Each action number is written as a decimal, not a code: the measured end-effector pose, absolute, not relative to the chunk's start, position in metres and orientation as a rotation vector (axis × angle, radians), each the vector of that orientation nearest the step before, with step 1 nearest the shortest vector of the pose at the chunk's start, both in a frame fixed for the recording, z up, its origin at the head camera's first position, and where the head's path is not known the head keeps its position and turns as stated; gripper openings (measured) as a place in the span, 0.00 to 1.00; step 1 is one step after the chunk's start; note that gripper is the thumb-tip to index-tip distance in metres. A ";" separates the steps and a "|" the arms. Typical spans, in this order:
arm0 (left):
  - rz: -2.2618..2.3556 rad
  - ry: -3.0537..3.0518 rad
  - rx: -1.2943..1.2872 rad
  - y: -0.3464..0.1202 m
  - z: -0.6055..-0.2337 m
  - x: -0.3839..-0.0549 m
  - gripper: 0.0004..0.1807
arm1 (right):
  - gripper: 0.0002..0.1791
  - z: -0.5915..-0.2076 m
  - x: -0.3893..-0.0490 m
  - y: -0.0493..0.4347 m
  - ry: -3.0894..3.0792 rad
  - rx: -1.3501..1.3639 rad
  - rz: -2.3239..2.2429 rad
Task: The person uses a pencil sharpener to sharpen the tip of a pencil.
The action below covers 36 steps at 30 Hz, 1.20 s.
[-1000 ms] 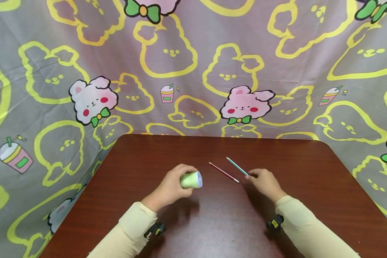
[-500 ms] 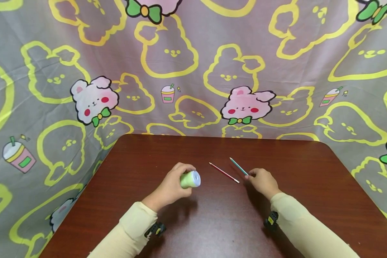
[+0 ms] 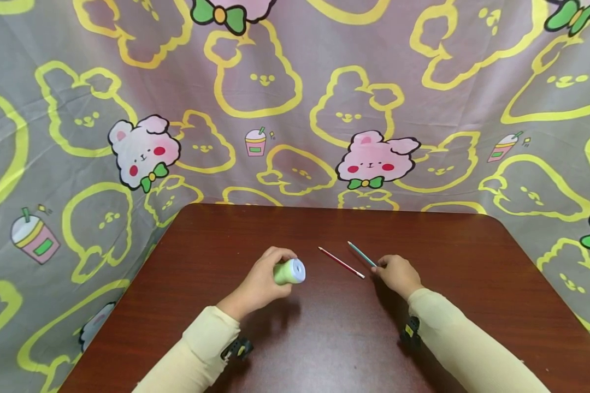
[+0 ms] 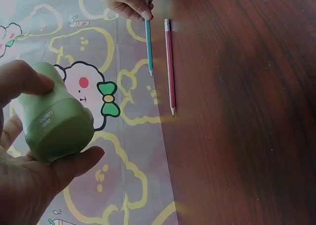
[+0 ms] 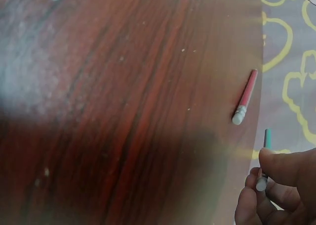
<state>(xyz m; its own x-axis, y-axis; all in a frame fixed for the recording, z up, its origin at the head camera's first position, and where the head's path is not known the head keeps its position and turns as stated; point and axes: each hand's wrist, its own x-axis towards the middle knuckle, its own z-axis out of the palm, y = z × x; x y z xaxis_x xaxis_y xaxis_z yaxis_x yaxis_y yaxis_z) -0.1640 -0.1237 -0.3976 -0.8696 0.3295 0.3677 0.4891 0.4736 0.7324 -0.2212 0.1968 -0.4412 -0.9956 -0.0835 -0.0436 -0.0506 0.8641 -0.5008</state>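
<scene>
My left hand (image 3: pixel 257 285) holds a green pencil sharpener (image 3: pixel 285 272) above the table, its pale lavender end with a small hole facing right. In the left wrist view, thumb and fingers curl round the sharpener's green body (image 4: pixel 57 123). Between thumb and fingers, my right hand (image 3: pixel 398 275) pinches a teal pencil (image 3: pixel 361 254) near its eraser end, the point aimed away to the upper left. The white eraser (image 5: pixel 261 184) sticks out of the grip in the right wrist view. A red pencil (image 3: pixel 341 262) lies on the table between the hands, eraser end nearer me.
The dark brown wooden table (image 3: pixel 334 338) reaches back to a grey curtain (image 3: pixel 295 125) with yellow bear outlines and pink rabbits. More curtain stands along the left and right sides. A dark device (image 3: pixel 237 347) is strapped at the left wrist, another (image 3: pixel 410 330) at the right.
The right hand and forearm have shifted slightly left; the teal pencil has swung a little in its grip. The sharpener has turned slightly, showing more of its lavender end. The red pencil stays put.
</scene>
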 end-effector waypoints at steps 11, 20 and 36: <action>-1.321 -2.523 -0.714 -0.123 -0.407 -0.167 0.29 | 0.15 -0.451 -0.229 0.197 2.966 -0.175 -0.772; -1.372 -2.532 -0.677 -0.121 -0.414 -0.168 0.29 | 0.14 -0.457 -0.232 0.197 2.954 -0.173 -0.739; -1.207 -2.673 -0.691 -0.101 -0.419 -0.184 0.23 | 0.14 -0.459 -0.250 0.188 2.975 -0.137 -0.663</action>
